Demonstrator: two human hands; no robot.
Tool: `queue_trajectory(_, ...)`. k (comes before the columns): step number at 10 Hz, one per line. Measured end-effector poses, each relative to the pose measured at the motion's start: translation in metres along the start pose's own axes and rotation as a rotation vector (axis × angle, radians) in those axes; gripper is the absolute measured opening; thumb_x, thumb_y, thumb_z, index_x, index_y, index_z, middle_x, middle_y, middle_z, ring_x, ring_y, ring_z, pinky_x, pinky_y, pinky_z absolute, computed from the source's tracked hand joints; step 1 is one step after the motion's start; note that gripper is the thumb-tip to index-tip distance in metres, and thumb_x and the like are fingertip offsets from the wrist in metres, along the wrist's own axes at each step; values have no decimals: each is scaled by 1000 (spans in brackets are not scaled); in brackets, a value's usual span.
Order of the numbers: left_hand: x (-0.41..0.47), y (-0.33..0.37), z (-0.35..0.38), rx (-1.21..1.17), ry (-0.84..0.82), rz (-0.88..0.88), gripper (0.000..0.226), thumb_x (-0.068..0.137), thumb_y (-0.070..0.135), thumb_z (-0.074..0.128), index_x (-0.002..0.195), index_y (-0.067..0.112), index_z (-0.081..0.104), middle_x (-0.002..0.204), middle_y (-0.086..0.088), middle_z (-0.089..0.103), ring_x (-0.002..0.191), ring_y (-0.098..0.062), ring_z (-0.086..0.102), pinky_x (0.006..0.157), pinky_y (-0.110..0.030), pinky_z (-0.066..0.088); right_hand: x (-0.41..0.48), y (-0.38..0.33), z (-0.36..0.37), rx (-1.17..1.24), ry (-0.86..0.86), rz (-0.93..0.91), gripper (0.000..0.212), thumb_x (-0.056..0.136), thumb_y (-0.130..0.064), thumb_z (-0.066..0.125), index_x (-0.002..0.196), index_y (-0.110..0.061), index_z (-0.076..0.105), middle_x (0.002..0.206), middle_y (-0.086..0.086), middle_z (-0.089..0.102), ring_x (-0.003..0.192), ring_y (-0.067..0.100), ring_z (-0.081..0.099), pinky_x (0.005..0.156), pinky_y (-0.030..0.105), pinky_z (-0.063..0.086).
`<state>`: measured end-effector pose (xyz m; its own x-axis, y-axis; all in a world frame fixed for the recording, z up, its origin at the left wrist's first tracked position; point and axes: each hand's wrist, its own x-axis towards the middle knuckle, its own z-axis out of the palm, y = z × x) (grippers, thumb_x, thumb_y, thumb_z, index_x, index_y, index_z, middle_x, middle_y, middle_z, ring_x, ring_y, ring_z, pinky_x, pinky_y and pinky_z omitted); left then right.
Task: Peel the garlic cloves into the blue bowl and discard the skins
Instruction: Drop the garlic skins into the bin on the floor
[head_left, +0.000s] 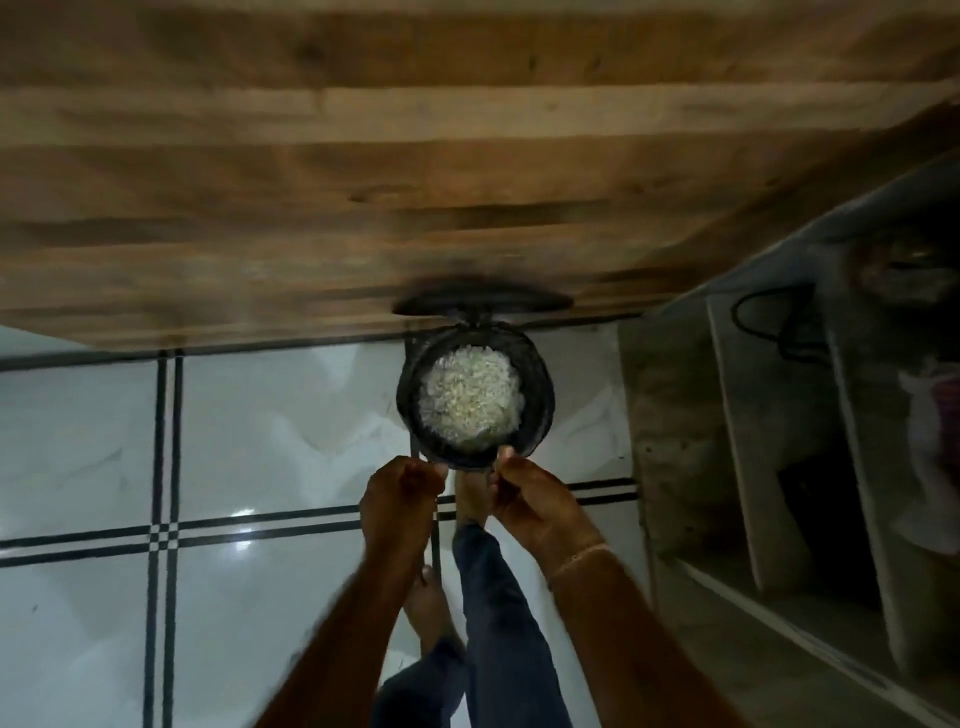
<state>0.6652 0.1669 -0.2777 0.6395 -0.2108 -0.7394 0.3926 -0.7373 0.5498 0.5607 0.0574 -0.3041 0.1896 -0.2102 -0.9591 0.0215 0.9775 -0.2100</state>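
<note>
Down on the tiled floor (285, 415), just past the near edge of a wooden table (363, 182), stands a round dark bin (543, 410) with its lid (483, 304) tipped back toward the far side, so the mouth is open to anything dropped from above. It is heaped with pale papery skins (470, 405), which is where the task wants the waste to go. Both hands are held close together right over the bin's near rim, likely so that loose scraps fall inside and not onto the tiles. The left hand (402, 499) has its fingers curled in toward the palm with the thumb laid against them. The right hand (535, 499) is bunched the same way, thumb tip pointing at the rim. The blur hides whether either one pinches a skin or a clove, so I cannot tell what, if anything, they hold. A bare foot (470, 501) shows between the hands, planted just near of the bin, which suggests the person is standing and leaning over it. Rough shelves (779, 467) run along the right. Neither the blue bowl nor any garlic cloves appear in view; they may sit on the table beyond the frame.
</note>
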Motion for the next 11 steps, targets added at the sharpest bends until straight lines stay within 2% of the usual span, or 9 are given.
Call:
queue_trajectory(2,128,-19,72,-201,-78,-236,13,99,18,67,93,9,75,101,-17,78,81,-29,71,72,-35,58,118,-20,25,28,88,-1,18,100,5,59,87,-4,66,85,10,65,75,18,59,47,20,55)
queue_trajectory(3,165,-16,94,-486,-157,-399,28,111,17,39,125,5,60,108,-11,70,80,-22,65,58,-24,50,160,-21,25,41,122,-23,10,102,5,57,100,4,66,99,18,69,86,25,67,59,25,62)
queue_trajectory(4,176,-16,114,-543,-44,-386,28,110,17,46,134,15,60,114,-8,69,98,-27,67,75,-33,54,184,-19,26,-19,134,5,29,109,-3,44,135,7,52,133,28,61,122,41,62,94,42,58)
queue_trajectory(5,166,-27,137,-256,-108,-85,39,109,26,51,148,31,55,146,0,56,131,-23,54,109,-40,46,175,-21,45,-518,232,-39,38,111,-18,41,146,-2,50,143,23,58,137,36,53,119,46,38)
queue_trajectory(6,171,-40,137,-58,-222,-116,47,107,34,49,153,34,47,152,-9,53,131,-29,55,111,-48,46,153,-34,56,264,282,54,45,113,-39,36,149,-14,50,147,16,54,140,33,46,128,48,22)
queue_trajectory(7,165,-15,130,-293,-363,-349,69,103,50,49,159,9,38,159,-18,44,139,-39,49,119,-52,38,129,-36,55,-172,184,-169,55,112,-49,33,161,-24,34,158,-2,40,144,24,38,114,39,38)
queue_trajectory(8,133,11,130,-275,-340,-356,66,107,52,46,160,14,34,153,-10,46,139,-33,46,118,-46,35,111,-15,52,-51,107,36,52,111,-39,43,155,-11,43,155,12,48,143,29,45,112,35,38)
queue_trajectory(10,82,21,79,337,-280,-60,62,104,55,37,158,24,41,163,-13,39,146,-34,43,120,-45,34,4,-49,35,-194,-114,-180,52,112,-45,25,149,-21,52,152,0,54,136,16,52,97,25,47)
queue_trajectory(11,17,50,59,449,-233,217,57,108,42,47,161,24,34,167,-10,34,151,-31,37,122,-44,33,-69,-54,6,-322,-96,-358,39,112,-31,39,142,-14,57,131,0,63,97,-3,62,63,5,49)
